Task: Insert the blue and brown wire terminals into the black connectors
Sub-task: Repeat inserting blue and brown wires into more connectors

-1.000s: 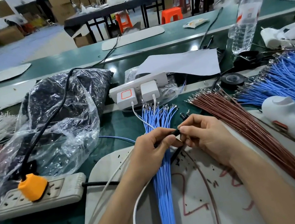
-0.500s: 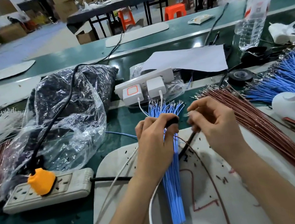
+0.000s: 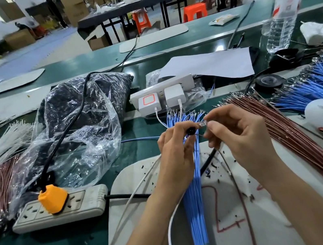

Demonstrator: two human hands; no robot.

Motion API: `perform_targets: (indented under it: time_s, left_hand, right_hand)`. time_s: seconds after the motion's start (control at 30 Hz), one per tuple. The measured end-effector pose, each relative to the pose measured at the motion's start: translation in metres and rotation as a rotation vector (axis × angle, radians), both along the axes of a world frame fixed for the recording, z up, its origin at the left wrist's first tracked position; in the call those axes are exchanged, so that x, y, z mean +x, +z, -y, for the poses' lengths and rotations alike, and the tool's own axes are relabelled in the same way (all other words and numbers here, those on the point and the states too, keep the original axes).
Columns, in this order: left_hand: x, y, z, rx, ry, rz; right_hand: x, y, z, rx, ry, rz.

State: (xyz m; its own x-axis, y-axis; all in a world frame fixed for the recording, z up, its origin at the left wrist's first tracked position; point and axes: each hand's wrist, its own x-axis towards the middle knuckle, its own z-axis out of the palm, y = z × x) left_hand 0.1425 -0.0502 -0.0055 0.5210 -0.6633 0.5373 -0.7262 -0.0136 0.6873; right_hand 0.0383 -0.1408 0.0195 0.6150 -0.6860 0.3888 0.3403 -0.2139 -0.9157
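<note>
Writing: water bottle [image 3: 285,9] label is showing red print, too blurred to read; red marker scribbles on the white mat [image 3: 272,238] are not reading as words. Left hand [image 3: 175,152] is hovering above the blue wire bundle [image 3: 195,213], thumb and forefinger pinching the black connector [image 3: 191,131]. Right hand [image 3: 242,136], wrist raised, is pinching a metal terminal [image 3: 203,124] on a single brown wire [image 3: 245,211], tip just beside the connector; seating cannot be told. Brown wire bundle [image 3: 287,139] is lying to the right

Small black connector [image 3: 191,131] just beside silvery wire terminal [image 3: 203,124]
</note>
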Motion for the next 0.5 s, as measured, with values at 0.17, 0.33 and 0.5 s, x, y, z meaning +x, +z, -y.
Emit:
perform_targets:
  time_s: [0.17,0.33,0.5]
  left_hand:
    - [0.001,-0.002,0.0,0.019,0.006,0.048]
    - [0.002,0.0,0.0,0.047,0.018,0.149]
    - [0.003,0.001,-0.001,0.05,0.024,0.154]
  right_hand:
    - [0.0,-0.001,-0.002,0.007,0.016,-0.037]
    - [0.0,-0.003,0.002,-0.08,-0.054,-0.126]
    - [-0.001,-0.006,0.01,-0.207,-0.045,-0.243]
